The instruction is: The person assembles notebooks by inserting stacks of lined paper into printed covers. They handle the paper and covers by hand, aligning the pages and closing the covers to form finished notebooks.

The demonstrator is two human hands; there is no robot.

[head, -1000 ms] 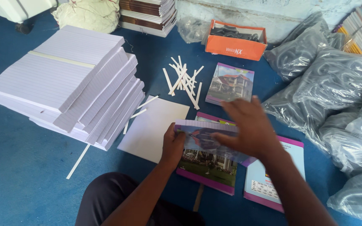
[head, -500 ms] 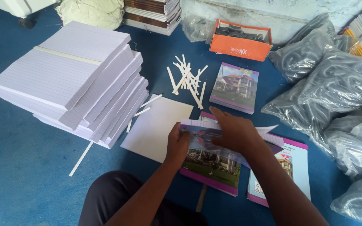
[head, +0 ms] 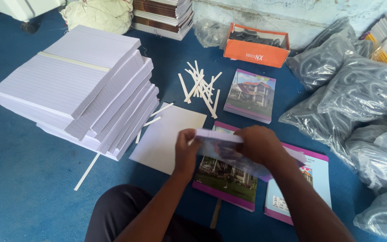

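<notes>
Both hands hold a thin exercise book [head: 222, 145] with a purple-edged house-picture cover, above the blue floor. My left hand [head: 186, 150] grips its left end. My right hand [head: 260, 144] covers its right part from above. Under the hands lies a cover sheet [head: 227, 183] with a house picture, and to its right another cover [head: 312, 175], light blue inside, purple-edged. A blank white sheet [head: 166, 134] lies just left of my left hand.
A tall slanted stack of ruled paper [head: 77, 85] stands at the left. Loose white paper strips [head: 200, 87] and a finished book [head: 252, 94] lie farther off. An orange box [head: 256, 45] sits at the back. Clear plastic bags [head: 363, 98] fill the right side.
The book has turned from flat, cover up, to nearly edge-on between the hands. My right hand slid from above the book down onto its right part.
</notes>
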